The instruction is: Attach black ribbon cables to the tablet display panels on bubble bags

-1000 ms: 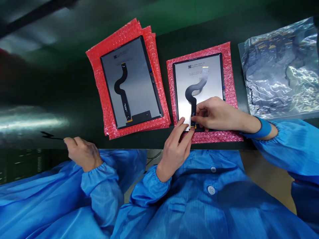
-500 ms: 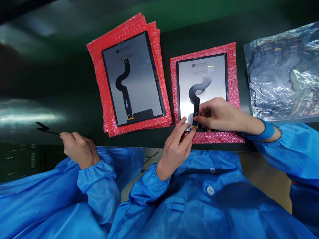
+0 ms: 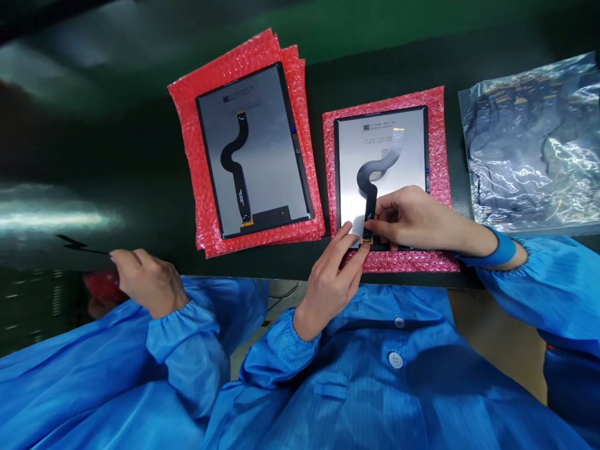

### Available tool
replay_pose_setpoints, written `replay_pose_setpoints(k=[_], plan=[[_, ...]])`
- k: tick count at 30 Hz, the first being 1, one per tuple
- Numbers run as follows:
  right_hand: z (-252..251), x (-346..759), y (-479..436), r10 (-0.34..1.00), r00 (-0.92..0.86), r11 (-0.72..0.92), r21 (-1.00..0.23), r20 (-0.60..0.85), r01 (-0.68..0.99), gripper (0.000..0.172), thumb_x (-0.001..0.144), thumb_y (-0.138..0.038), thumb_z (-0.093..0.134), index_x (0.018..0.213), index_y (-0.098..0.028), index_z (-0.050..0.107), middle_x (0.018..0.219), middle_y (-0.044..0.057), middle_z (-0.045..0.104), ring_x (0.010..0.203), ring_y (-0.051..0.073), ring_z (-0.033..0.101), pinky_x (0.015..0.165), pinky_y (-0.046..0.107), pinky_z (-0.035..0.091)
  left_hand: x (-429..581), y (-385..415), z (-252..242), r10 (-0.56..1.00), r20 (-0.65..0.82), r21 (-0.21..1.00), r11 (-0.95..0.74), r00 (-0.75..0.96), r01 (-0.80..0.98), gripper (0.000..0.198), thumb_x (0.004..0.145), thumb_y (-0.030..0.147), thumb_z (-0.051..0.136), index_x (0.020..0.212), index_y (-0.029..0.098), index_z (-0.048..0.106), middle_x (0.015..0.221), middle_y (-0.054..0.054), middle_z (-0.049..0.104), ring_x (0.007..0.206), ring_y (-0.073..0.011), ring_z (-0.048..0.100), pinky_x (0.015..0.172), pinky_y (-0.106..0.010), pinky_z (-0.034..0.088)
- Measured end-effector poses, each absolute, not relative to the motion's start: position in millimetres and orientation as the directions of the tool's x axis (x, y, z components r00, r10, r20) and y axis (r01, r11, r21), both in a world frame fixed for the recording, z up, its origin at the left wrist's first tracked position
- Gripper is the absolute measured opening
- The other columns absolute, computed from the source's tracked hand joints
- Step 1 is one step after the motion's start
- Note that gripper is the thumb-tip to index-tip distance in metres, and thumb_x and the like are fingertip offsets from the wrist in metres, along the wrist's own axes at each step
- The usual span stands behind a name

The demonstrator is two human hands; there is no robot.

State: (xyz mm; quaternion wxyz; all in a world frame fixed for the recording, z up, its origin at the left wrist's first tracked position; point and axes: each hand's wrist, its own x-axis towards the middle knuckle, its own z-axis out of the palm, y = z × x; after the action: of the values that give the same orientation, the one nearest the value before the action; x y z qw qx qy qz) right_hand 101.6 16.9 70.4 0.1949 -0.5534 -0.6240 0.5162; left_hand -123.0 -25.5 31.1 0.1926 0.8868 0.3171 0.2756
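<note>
A display panel [image 3: 382, 150] lies back side up on a red bubble-wrap sheet [image 3: 438, 187] right of centre. A black S-shaped flex cable [image 3: 372, 178] runs down its back to a gold connector at the near edge. My right hand [image 3: 412, 219] pinches the cable's lower end just above the connector. My left hand [image 3: 330, 281] reaches in from below. Its fingers are stretched out, and their tips rest on the panel's near edge beside the connector.
A second panel [image 3: 262, 156] with its own flex cable lies on stacked red bubble wrap [image 3: 187, 125] to the left. A crinkled clear plastic bag [image 3: 534, 137] sits at the right. A co-worker's hand [image 3: 145, 281] at the left holds a thin black tool. The dark table edge [image 3: 281, 272] runs in front.
My hands stay at the connector. The view has drifted slightly, and the co-worker's hand has moved a little to the left.
</note>
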Motion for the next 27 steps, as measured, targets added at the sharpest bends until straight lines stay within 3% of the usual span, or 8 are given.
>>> replay_pose_setpoints(k=[27], plan=[[70.3, 100.9, 17.7, 0.888, -0.323, -0.107, -0.832, -0.326, 0.545, 0.023, 0.089, -0.014, 0.068, 0.066, -0.015, 0.065, 0.059, 0.000, 0.063, 0.054, 0.012, 0.056, 0.056, 0.026, 0.035, -122.8, -25.3, 29.0, 0.656, 0.389, 0.495, -0.741, 0.647, 0.455, 0.028, 0.098, 0.005, 0.061, 0.124, 0.012, 0.064, 0.127, -0.017, 0.066, 0.140, -0.0326, 0.059, 0.109, -0.045, 0.062]])
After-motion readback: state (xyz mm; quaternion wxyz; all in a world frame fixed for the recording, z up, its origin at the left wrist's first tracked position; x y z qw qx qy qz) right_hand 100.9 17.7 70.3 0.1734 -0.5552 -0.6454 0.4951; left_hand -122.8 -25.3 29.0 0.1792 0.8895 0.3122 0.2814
